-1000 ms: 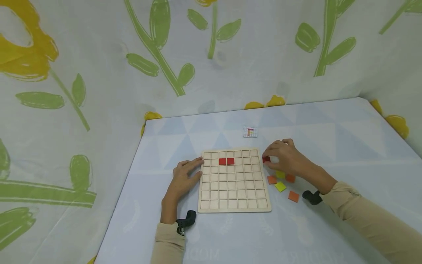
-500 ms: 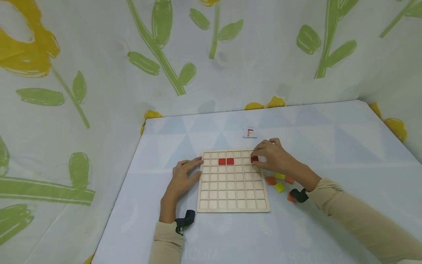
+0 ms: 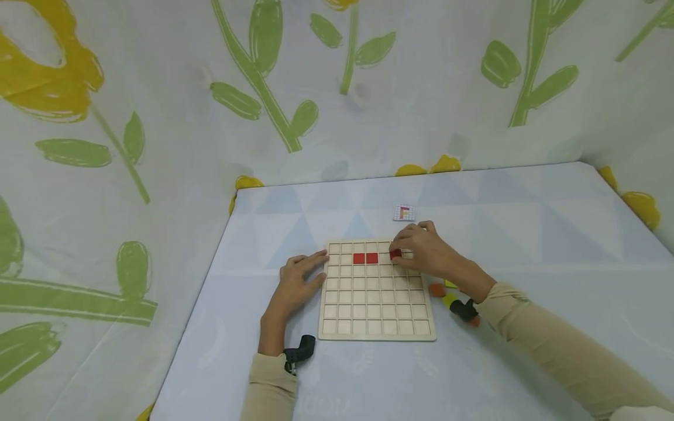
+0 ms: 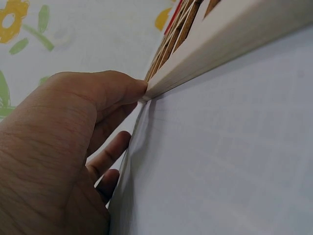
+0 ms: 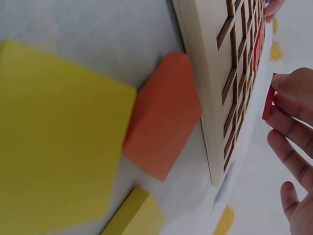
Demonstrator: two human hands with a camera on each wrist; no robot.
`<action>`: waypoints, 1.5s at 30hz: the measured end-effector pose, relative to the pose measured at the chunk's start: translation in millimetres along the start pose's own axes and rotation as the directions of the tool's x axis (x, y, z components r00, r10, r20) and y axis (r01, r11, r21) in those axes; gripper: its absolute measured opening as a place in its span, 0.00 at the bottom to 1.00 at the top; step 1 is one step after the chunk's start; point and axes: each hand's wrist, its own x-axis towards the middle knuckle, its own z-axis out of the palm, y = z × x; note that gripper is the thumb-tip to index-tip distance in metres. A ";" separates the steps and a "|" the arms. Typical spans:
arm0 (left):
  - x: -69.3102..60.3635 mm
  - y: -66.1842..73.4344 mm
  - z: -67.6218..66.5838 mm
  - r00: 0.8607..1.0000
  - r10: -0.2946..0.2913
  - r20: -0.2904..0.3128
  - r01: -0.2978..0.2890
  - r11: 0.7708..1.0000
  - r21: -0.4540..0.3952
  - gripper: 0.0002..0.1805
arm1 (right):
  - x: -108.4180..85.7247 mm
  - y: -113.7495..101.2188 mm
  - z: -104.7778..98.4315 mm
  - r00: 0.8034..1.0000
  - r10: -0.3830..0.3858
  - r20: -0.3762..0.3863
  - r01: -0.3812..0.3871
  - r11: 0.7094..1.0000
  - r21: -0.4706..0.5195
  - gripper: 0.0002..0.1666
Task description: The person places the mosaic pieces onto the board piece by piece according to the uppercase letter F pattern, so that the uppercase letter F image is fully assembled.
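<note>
A wooden grid board [image 3: 351, 326] lies on the table with two red tiles [image 3: 365, 258] side by side in its second row from the top. The left hand [image 3: 295, 286] rests its fingertips and thumb against the board's left edge; in the left wrist view that hand [image 4: 73, 132] touches the board's corner [image 4: 190, 63]. Over the upper right part of the board, the right hand [image 3: 429, 251] pinches a red tile [image 3: 395, 254] between thumb and fingers. The right wrist view shows the red tile [image 5: 268, 100] held by the right hand [image 5: 293, 122], above the board surface.
Orange tiles [image 3: 437, 290] and yellow tiles [image 3: 449, 300] lie just right of the board, partly covered by the right wrist's black camera mount [image 3: 464, 310]. Beyond the board lies a small card [image 3: 404, 212] with a coloured grid pattern. A flower-print curtain [image 3: 174, 117] surrounds the table.
The right hand has carried the red tile leftward from beside the board to over its upper right cells. The left hand keeps its place at the left edge.
</note>
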 end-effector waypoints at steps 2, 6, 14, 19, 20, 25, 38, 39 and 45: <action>0.4 0.7 -0.1 1.000 -0.007 0.005 0.007 1.000 0.003 0.23 | 1.6 -1.3 0.9 1.000 0.003 0.004 -0.003 1.000 0.003 0.10; 0.6 1.1 -0.8 1.000 -0.024 0.016 0.024 1.000 0.006 0.24 | 5.6 -3.4 3.8 1.000 0.012 0.019 -0.012 1.000 0.003 0.10; -0.1 3.3 -1.1 1.000 -0.024 0.014 0.024 1.000 -0.002 0.24 | 13.4 -4.9 12.9 0.997 0.050 0.065 -0.048 0.999 -0.023 0.09; -0.6 5.7 -1.3 1.000 -0.015 0.008 0.015 1.000 -0.014 0.24 | 16.1 -5.6 17.8 0.997 0.045 0.064 -0.042 0.998 -0.037 0.08; -0.4 5.7 -1.3 1.000 -0.020 0.011 0.020 1.000 -0.010 0.24 | 16.5 -5.8 18.2 0.997 0.041 0.062 -0.038 0.999 -0.037 0.08; -0.3 5.0 -1.0 0.999 -0.036 0.014 0.036 0.999 0.008 0.24 | 18.3 -6.6 19.9 0.998 0.023 0.058 -0.020 0.998 -0.054 0.09; -0.3 9.4 -5.5 0.999 -0.040 0.019 0.040 0.999 0.005 0.23 | 18.0 -9.0 19.9 0.998 0.032 0.056 -0.030 0.999 -0.030 0.07; -0.4 9.3 -5.6 0.999 -0.041 0.019 0.041 0.999 0.008 0.24 | 17.6 -9.1 19.5 0.997 0.037 0.063 -0.035 0.999 -0.030 0.07; -1.0 8.8 -4.9 0.999 -0.045 0.024 0.045 0.999 0.010 0.24 | 13.5 -10.0 12.2 0.996 0.062 0.066 -0.064 0.997 0.034 0.13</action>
